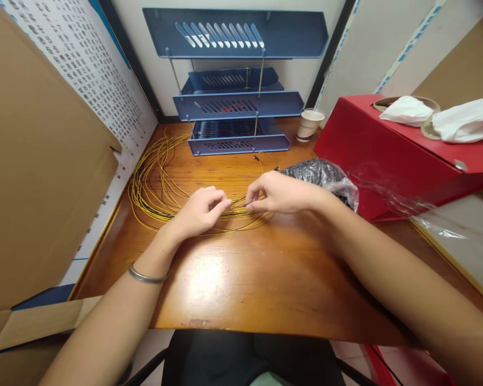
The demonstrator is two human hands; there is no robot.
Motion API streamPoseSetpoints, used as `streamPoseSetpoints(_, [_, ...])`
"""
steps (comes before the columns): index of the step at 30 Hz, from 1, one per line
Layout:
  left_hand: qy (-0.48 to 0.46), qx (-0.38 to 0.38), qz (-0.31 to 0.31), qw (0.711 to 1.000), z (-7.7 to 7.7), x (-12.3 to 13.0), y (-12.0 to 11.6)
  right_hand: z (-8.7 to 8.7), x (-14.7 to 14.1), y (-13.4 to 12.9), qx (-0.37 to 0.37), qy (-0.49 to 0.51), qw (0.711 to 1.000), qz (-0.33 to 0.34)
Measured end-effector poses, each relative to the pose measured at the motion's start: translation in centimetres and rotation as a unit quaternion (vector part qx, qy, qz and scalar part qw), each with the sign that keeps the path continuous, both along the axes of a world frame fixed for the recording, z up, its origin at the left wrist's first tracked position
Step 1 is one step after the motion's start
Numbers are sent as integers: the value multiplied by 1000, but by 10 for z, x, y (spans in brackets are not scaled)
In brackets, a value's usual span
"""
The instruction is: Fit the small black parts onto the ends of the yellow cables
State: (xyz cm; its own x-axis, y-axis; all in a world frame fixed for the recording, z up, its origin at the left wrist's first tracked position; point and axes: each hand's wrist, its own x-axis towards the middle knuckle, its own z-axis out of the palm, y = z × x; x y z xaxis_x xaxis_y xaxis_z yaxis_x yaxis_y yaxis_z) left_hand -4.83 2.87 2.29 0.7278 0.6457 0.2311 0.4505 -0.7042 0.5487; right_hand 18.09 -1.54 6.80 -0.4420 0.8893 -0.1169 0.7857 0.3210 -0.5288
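Work in hand: handling of thin yellow cables (pixel 153 185) on a wooden surface (pixel 241 279).

Position of parts. The cables lie in a loose, spread coil at centre left of the frame, between the two hands and a blue tiered tray rack (pixel 235 96) at upper centre. Several strands run right from the coil and pass under both hands.

Hands. The left hand (pixel 199 212), centre frame, has its fingers drawn narrow, thumb against forefinger, pinching the strands. A metal bangle (pixel 147 277) sits on that wrist. The right hand (pixel 279 193), just right of centre, also has its fingers closed narrow on the strands; a small dark cable end shows at its fingertips. The two hands are near each other but apart.

Progress, as a judgement. The coil is loose and uneven, with strands straying toward the upper left. No tie or band is visible on it. The strands appear to be gathered only at the point between the hands; most of the sorting or bundling seems left to do.

Surroundings. A black plastic bag (pixel 322 174) lies just right of the right hand, against a red box (pixel 390 155) at right. A paper cup (pixel 309 124) stands beside the rack.

Writing. A printed sheet (pixel 100 91) at upper left carries dense rows of characters, too small to read. Printing on the cup cannot be made out. No brand is legible.
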Motion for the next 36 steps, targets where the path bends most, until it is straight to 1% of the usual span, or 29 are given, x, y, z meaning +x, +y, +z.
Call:
streamPoseSetpoints(5, [7,20,12,1000,0,-6,4,12,36,8,-16,-47,998,-47])
streamPoseSetpoints(8, [22,33,15,999,-2,-11,7,22,52,8,-16,-84,992,-95])
streamPoseSetpoints(10, [37,37,15,999,-3,-14,9,28,59,6,3,-102,988,-113])
streamPoseSetpoints(13, [50,40,5,998,-2,-17,10,33,62,3,52,-101,987,-113])
streamPoseSetpoints(15, [41,29,-9,999,0,-14,9,33,59,2,82,-81,987,-111])
streamPoseSetpoints(17, [24,3,-13,1000,3,-7,6,30,53,1,95,-48,990,-96])
streamPoseSetpoints(20, [9,-23,6,1000,8,13,-3,25,41,0,104,-1,993,-56])
streamPoseSetpoints(22, [3,-30,-6,1000,9,27,-9,23,34,-1,116,13,993,-30])
streamPoseSetpoints(25, [-39,-74,-19,996,7,46,-14,20,27,-1,118,16,993,9])
streamPoseSetpoints(28, [-86,-137,-20,987,3,57,-10,18,25,-1,114,9,993,22])
streamPoseSetpoints(32, [-172,-175,-23,969,-2,61,-6,17,34,1,114,-17,993,1])
streamPoseSetpoints(34, [-205,-185,-32,961,-2,59,-9,16,42,3,99,-39,994,-35])
streamPoseSetpoints(36, [-214,-191,-48,957,0,55,-14,14,51,6,106,-51,989,-86])
